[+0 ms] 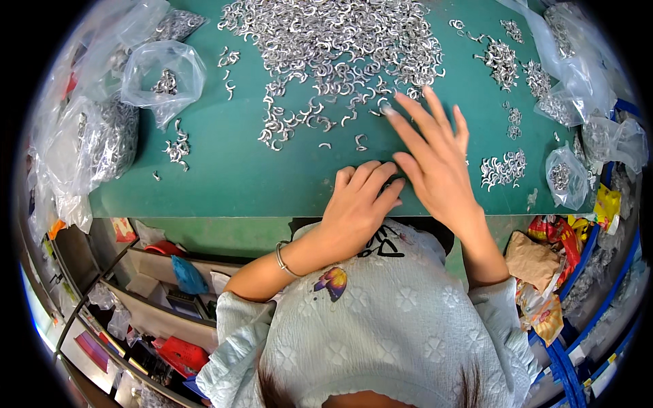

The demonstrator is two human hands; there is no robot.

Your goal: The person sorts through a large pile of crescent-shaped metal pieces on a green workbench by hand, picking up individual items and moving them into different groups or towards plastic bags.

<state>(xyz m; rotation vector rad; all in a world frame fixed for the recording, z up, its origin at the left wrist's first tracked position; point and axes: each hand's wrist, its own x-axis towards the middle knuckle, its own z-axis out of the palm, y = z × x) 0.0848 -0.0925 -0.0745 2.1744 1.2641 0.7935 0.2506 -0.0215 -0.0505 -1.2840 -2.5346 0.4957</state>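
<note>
Small curved silver metal pieces (340, 41) lie in a large loose heap on the green table (231, 180), with stragglers along its near edge. My right hand (439, 160) reaches over the table, its fingers stretched and spread at the heap's near right edge; nothing shows in its grasp. My left hand (362, 199) rests by the table's front edge, its fingers curled in; whatever they hold, if anything, is hidden. A few single pieces (360, 142) lie just beyond the left hand.
Clear plastic bags of metal pieces (115, 136) crowd the left side, with an open bag (163, 81) beside them. Several small piles (503, 168) sit at the right, next to a small bag (566, 178). Below the table stand shelves (163, 285) and a blue rack (578, 262).
</note>
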